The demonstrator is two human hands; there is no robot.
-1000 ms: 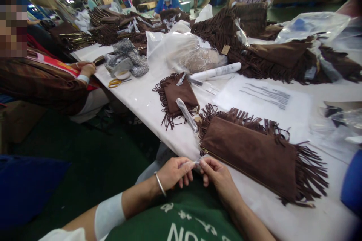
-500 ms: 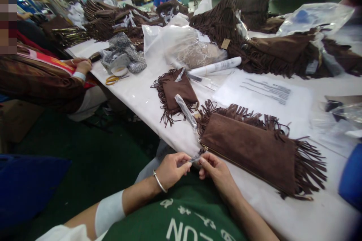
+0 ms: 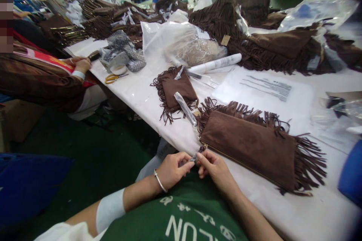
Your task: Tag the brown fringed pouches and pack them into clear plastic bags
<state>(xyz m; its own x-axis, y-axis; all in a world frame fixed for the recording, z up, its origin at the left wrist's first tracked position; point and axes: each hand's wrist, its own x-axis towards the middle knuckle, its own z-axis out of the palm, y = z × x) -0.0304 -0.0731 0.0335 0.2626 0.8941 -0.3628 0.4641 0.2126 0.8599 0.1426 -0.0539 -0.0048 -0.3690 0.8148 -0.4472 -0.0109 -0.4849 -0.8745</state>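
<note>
Both hands meet at the table's near edge, beside the zipper end of a large brown fringed bag. My left hand is pinched on a small piece of clear plastic wrap. From the other side, my right hand pinches the same wrap between thumb and fingers. Some dark material shows just above the fingertips, by the zipper pull, but its shape is too small to make out. A smaller brown fringed pouch lies behind, with a plastic-wrapped strap between it and the large bag.
Yellow-handled scissors and a tape roll lie at the left table edge. A rolled paper, a printed sheet and piled fringed bags are farther back. A co-worker's hands rest at left; a blue object stands right.
My fingers have drawn closer together, and the plastic between them looks more bunched. The bags stay where they were; the view has shifted slightly.
</note>
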